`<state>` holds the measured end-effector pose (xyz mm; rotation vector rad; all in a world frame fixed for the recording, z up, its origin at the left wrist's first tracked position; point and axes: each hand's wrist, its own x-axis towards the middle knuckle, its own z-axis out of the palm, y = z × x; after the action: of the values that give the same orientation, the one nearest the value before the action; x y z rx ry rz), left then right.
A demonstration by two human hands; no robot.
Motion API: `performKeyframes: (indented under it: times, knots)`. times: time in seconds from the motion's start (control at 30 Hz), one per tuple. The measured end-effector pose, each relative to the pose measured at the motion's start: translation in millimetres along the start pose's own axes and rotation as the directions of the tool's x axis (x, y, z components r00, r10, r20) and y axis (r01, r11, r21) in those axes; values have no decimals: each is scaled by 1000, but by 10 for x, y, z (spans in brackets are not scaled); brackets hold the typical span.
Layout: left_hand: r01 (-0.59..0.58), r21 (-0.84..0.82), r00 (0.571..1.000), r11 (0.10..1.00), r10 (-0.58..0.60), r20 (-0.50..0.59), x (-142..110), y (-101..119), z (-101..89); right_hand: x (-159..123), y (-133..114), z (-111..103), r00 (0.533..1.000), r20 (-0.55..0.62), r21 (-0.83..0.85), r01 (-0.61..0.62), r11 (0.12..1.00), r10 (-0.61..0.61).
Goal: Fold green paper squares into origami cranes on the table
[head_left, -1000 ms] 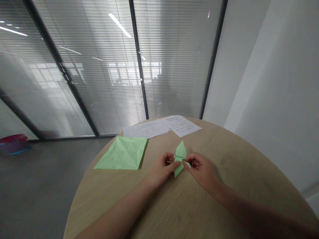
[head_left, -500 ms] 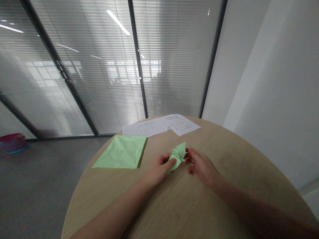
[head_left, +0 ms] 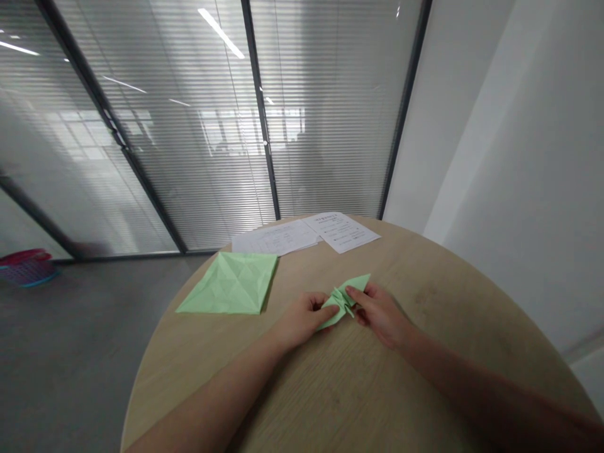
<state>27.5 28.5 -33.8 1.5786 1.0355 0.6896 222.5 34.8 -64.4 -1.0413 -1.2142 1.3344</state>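
Observation:
A small folded piece of light green paper, an origami figure (head_left: 342, 300) with pointed flaps to either side and thin folds in its middle, is held just above the table. Its left flap is pinched between the thumb and fingers of my left hand (head_left: 302, 319). My right hand (head_left: 381, 314) grips the right flap, thumb on top and fingers beneath. Parts of both flaps are hidden by my fingers. To the left lies a larger creased sheet of green paper (head_left: 236, 283), which neither hand touches.
The round wooden table (head_left: 330, 390) has printed white sheets (head_left: 343, 231) near its far edge. Beyond it stands a glass partition with blinds (head_left: 330, 126), and a white wall (head_left: 519, 157) is on the right. A red and blue basket (head_left: 27, 267) sits on the floor at far left.
My right hand has closed on the right flap, which now spreads further out to the right and lies flatter. My left hand keeps its pinch on the left flap.

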Motion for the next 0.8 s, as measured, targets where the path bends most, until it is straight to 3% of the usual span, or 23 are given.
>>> performKeyframes:
  times: [0.57,0.8]
  knots:
    - [9,29,997,1000,-11,73,24,-5,-123,65,-7,-32,992,-49,153,-109,982,118]
    - [26,16,998,1000,-27,62,9,17,-126,69,-40,-41,988,3,217,-153,964,156]
